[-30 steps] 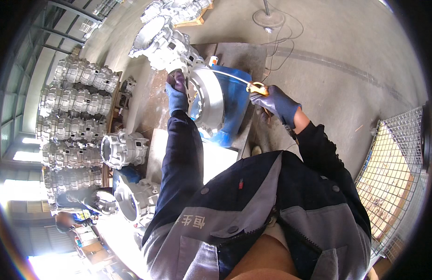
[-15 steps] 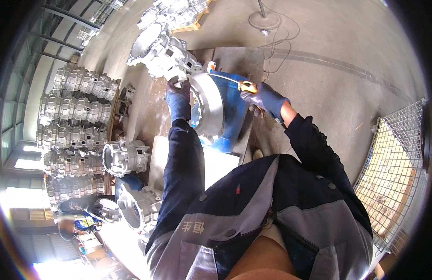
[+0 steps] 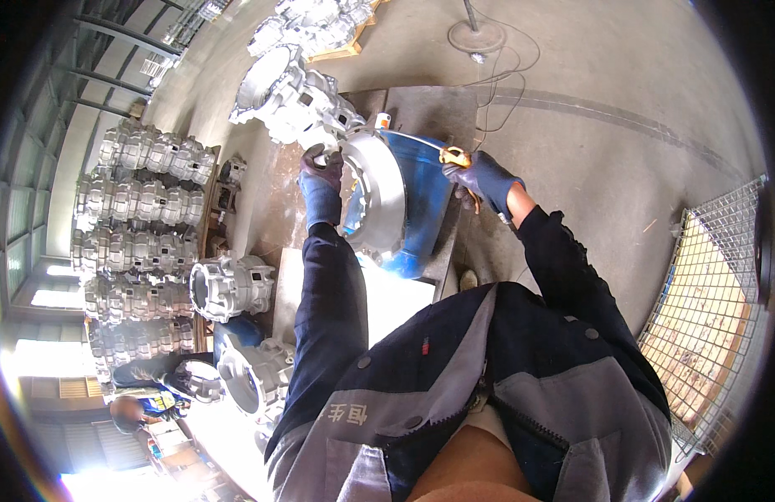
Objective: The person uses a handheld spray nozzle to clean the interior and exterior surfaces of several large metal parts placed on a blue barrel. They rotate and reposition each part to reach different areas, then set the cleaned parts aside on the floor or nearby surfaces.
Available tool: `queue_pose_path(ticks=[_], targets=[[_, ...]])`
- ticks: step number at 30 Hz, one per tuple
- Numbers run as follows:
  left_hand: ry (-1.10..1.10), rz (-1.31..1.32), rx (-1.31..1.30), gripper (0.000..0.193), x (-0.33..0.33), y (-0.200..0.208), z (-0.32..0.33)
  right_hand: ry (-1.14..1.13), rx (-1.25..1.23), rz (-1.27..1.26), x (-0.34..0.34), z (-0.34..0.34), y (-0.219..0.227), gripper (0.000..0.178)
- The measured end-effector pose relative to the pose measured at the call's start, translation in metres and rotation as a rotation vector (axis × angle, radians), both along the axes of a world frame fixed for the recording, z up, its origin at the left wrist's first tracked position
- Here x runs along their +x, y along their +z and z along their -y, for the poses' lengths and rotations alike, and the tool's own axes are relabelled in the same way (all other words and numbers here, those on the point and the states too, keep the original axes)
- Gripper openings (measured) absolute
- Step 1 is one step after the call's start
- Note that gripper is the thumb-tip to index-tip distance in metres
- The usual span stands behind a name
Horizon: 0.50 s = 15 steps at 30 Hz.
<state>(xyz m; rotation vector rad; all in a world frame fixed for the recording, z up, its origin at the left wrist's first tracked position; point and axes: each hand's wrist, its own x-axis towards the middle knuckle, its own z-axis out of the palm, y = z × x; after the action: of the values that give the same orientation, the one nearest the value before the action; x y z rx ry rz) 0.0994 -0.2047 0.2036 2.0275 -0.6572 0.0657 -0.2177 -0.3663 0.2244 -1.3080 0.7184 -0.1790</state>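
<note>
A large silver metal casting (image 3: 386,197) with a wide round flange rests against a blue support (image 3: 423,201) on the worktable. My left hand (image 3: 322,176), in a dark blue glove, has its fingers curled over the casting's far left edge. In my right hand (image 3: 485,180), also gloved, is a long thin metal tool with a yellow handle (image 3: 455,156), closed in the fingers. Its shaft points left toward the casting's far rim; whether the tip touches metal I cannot tell. Something orange and slim shows below the right hand.
Another silver housing (image 3: 295,96) stands just beyond my left hand. A small white and orange bottle (image 3: 382,121) sits behind the flange. Stacked housings (image 3: 136,197) line the left, where a co-worker (image 3: 141,410) bends. A wire-mesh cage (image 3: 705,309) is at right; a cable (image 3: 521,71) crosses the floor.
My right hand and the yellow-handled tool have shifted slightly right, drawing the shaft back from the casting's far rim. My left hand stays at the casting's edge.
</note>
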Motion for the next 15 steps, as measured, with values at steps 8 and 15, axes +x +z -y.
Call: queue_pose_path(ticks=[8, 15], targets=[[-0.049, -0.028, -0.018, 0.05, 0.025, -0.022, 0.002, 0.023, -0.038, -0.077, -0.006, 0.003, -0.001, 0.031], [-0.134, -0.176, -0.14, 0.045, 0.023, -0.021, 0.003, 0.01, -0.031, -0.017, -0.008, 0.0, 0.004, 0.025]])
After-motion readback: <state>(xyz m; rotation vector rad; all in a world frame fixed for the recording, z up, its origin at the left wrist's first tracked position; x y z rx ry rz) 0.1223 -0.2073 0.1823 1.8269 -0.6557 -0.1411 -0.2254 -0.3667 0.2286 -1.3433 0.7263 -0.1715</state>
